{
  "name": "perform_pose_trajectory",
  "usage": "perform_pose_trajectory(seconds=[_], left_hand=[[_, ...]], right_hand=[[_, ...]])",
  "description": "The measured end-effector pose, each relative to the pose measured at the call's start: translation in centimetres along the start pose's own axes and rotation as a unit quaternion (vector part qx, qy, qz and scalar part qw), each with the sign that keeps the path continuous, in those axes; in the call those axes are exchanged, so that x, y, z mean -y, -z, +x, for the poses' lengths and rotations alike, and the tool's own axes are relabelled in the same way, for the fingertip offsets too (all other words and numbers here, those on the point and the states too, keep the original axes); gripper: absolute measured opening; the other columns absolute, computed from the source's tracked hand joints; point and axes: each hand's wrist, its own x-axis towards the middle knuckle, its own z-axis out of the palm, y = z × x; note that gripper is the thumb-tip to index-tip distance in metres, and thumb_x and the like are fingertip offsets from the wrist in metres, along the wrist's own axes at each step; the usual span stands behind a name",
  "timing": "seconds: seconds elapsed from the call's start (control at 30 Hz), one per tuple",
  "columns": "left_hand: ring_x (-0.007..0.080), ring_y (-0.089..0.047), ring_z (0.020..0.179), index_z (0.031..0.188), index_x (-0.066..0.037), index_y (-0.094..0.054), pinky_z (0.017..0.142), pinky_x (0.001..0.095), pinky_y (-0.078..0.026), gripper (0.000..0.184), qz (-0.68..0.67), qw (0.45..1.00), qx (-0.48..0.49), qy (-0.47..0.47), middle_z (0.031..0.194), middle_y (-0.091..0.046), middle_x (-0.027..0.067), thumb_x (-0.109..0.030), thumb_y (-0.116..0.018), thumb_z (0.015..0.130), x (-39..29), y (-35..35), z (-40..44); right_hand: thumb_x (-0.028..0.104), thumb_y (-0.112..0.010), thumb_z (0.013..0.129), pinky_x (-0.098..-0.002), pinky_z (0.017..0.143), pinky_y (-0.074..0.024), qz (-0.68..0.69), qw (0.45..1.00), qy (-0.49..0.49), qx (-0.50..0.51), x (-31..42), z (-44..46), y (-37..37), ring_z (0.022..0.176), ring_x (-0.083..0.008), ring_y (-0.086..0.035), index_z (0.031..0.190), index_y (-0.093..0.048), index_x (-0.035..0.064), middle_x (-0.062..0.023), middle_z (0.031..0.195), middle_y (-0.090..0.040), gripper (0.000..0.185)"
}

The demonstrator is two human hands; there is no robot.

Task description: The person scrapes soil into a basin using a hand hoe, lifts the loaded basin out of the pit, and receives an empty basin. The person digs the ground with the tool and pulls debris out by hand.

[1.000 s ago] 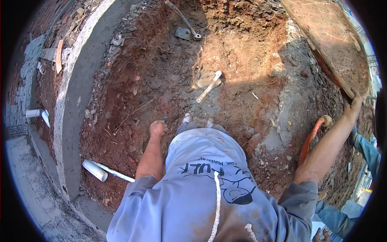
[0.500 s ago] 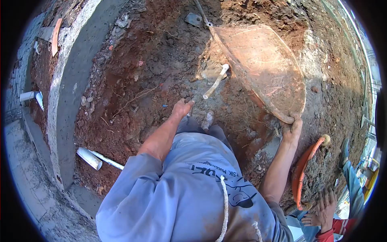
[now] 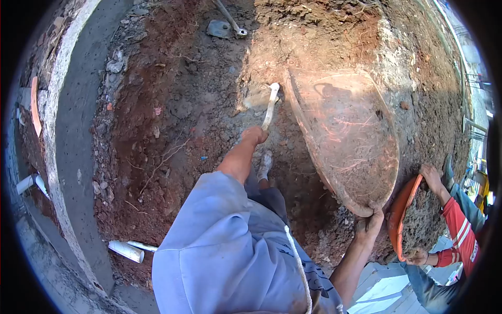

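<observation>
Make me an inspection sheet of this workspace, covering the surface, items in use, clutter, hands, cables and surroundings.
Surface: uneven brown earth floor, partly sunlit, with thin pale roots and grey rubble.
Job's things: shallow, dirt-coated reddish-brown pan; slim off-white stick with a white knob-like end.
Clutter: round white plastic pipe at lower left; grey rod with a ringed end at the top.
Hands: right hand grips the pan's near rim; left hand is at the stick's lower end, grip unclear.
Cables: nothing seen.
Surroundings: long grey concrete wall on the left; on the right, a co-worker's hands hold a curved orange container.
</observation>
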Motion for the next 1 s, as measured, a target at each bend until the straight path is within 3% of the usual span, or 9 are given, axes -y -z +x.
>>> perform_pose_trajectory(seconds=[0.1, 0.17, 0.27, 0.47, 0.63, 0.7, 0.8, 0.87, 1.0], left_hand=[[0.0304, -0.057, 0.113, 0.115, -0.004, -0.062, 0.092, 0.0381, -0.046, 0.056, -0.016, 0.997, -0.053, -0.046, 0.119, -0.06, 0.0181, -0.05, -0.053, 0.084, 1.6, 4.9, 1.0], [0.0314, -0.062, 0.1, 0.109, -0.004, -0.064, 0.083, 0.0393, -0.048, 0.049, 0.035, 0.992, 0.049, -0.109, 0.109, -0.064, 0.0196, -0.044, -0.054, 0.083, 3.8, 9.5, 2.1], [0.0212, -0.059, 0.067, 0.089, -0.004, -0.068, 0.059, 0.0372, -0.045, 0.046, -0.268, 0.963, -0.01, -0.005, 0.081, -0.064, 0.0114, -0.047, -0.057, 0.078, 7.0, 14.5, -5.1], [0.0161, -0.049, 0.049, 0.085, -0.006, -0.065, 0.045, 0.0327, -0.037, 0.039, -0.382, 0.922, -0.025, 0.058, 0.067, -0.059, 0.0052, -0.044, -0.057, 0.083, 12.8, 12.0, -15.6], [0.0176, -0.05, 0.045, 0.082, -0.003, -0.064, 0.043, 0.0341, -0.037, 0.04, -0.352, 0.924, -0.044, 0.141, 0.066, -0.06, 0.0068, -0.043, -0.057, 0.082, 19.6, 6.4, -16.4], [0.0166, -0.048, 0.043, 0.088, -0.005, -0.063, 0.042, 0.0333, -0.037, 0.039, -0.394, 0.899, -0.055, 0.18, 0.065, -0.058, 0.0059, -0.043, -0.055, 0.083, 21.2, 5.8, -17.4], [0.0136, -0.05, 0.045, 0.099, -0.009, -0.059, 0.04, 0.0304, -0.037, 0.037, -0.503, 0.843, -0.07, 0.178, 0.066, -0.056, 0.0037, -0.042, -0.05, 0.086, 22.5, 6.6, -18.4], [0.0137, -0.051, 0.048, 0.098, -0.01, -0.06, 0.04, 0.0299, -0.038, 0.035, -0.541, 0.813, -0.101, 0.188, 0.07, -0.057, 0.004, -0.042, -0.05, 0.087, 23.1, 7.0, -16.9], [0.0154, -0.052, 0.051, 0.097, -0.011, -0.057, 0.044, 0.0292, -0.041, 0.033, -0.518, 0.829, -0.071, 0.197, 0.073, -0.057, 0.0049, -0.042, -0.054, 0.084, 21.5, 8.7, -15.2]], right_hand=[[0.004, -0.049, 0.077, -0.0459, 0.083, -0.0559, 0.008, 0.999, -0.031, -0.009, -1.7, 0.8, 1.0, 0.104, -0.0319, -0.058, 0.121, -0.043, -0.0059, -0.0188, 0.116, -0.053, 0.046], [0.003, -0.05, 0.077, -0.0471, 0.082, -0.0564, 0.023, 0.999, -0.029, -0.013, -2.5, 0.6, 0.4, 0.101, -0.0327, -0.059, 0.122, -0.041, -0.0065, -0.0189, 0.116, -0.053, 0.047], [0.002, -0.05, 0.078, -0.0493, 0.083, -0.0564, 0.052, 0.998, -0.039, -0.008, -4.6, 0.9, -0.4, 0.097, -0.0343, -0.061, 0.124, -0.04, -0.0066, -0.0193, 0.115, -0.053, 0.048], [0.009, -0.049, 0.085, -0.0484, 0.076, -0.0568, 0.031, 0.995, -0.094, 0.007, -10.2, 4.7, -3.0, 0.097, -0.0311, -0.061, 0.125, -0.042, -0.0022, -0.0168, 0.114, -0.054, 0.042], [0.015, -0.051, 0.087, -0.042, 0.068, -0.0547, 0.023, 0.989, -0.149, -0.001, -13.7, 6.8, -7.7, 0.09, -0.0264, -0.061, 0.122, -0.046, 0.0014, -0.0139, 0.112, -0.056, 0.038], [0.023, -0.047, 0.091, -0.0479, 0.079, -0.0545, 0.004, 0.984, -0.166, 0.057, -17.9, 8.3, -7.9, 0.103, -0.0322, -0.057, 0.125, -0.043, 0.0027, -0.0139, 0.118, -0.054, 0.04], [0.046, -0.056, 0.089, -0.045, 0.072, -0.0558, -0.157, 0.929, -0.328, 0.065, -21.1, 7.0, -9.6, 0.099, -0.0341, -0.057, 0.133, -0.036, 0.0009, -0.0241, 0.117, -0.05, 0.066], [0.045, -0.061, 0.086, -0.0436, 0.069, -0.0555, -0.281, 0.907, -0.308, 0.063, -23.3, 7.3, -8.8, 0.095, -0.0332, -0.057, 0.137, -0.03, -0.0007, -0.0229, 0.116, -0.05, 0.075], [0.037, -0.062, 0.087, -0.0384, 0.061, -0.0546, -0.288, 0.924, -0.235, 0.086, -22.1, 8.8, -5.6, 0.082, -0.0254, -0.059, 0.132, -0.038, -0.0014, -0.0165, 0.105, -0.056, 0.064]])
